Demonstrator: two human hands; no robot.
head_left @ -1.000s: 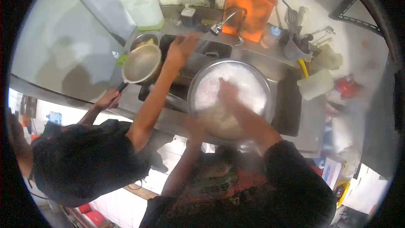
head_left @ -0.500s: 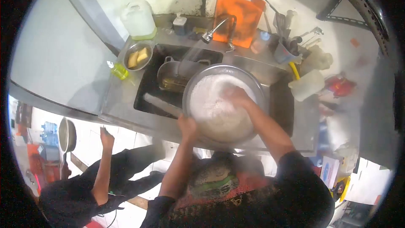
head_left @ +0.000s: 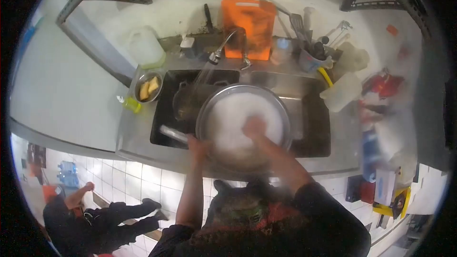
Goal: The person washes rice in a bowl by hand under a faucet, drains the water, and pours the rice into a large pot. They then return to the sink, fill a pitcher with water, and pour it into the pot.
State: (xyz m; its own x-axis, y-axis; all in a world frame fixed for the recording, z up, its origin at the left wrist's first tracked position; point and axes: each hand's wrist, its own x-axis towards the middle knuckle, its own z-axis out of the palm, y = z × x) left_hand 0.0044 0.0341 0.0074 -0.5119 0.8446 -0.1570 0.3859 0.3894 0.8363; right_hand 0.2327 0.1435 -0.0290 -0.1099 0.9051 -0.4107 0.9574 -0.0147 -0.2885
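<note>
A large round metal bowl rests over the sink and holds a white, rice-like mass in cloudy liquid. Inside it is my right hand, pressed into the white contents; motion blur smears its fingers. My left hand is closed at the bowl's lower left, around a pale handle that sticks out to the left. Whether this handle joins the bowl is hidden by the hand. Behind the bowl, water runs from the faucet into a dark pot in the left basin.
Yellow sponges lie in a small bowl beside a green soap bottle. An orange cutting board leans on the wall. Utensils fill a container at the back right, near a pale plastic jug. Another person is at lower left.
My right hand has moved within the white contents toward the bowl's lower middle. The other person has moved farther off, and the pan seen near them is out of sight. The view has shifted.
</note>
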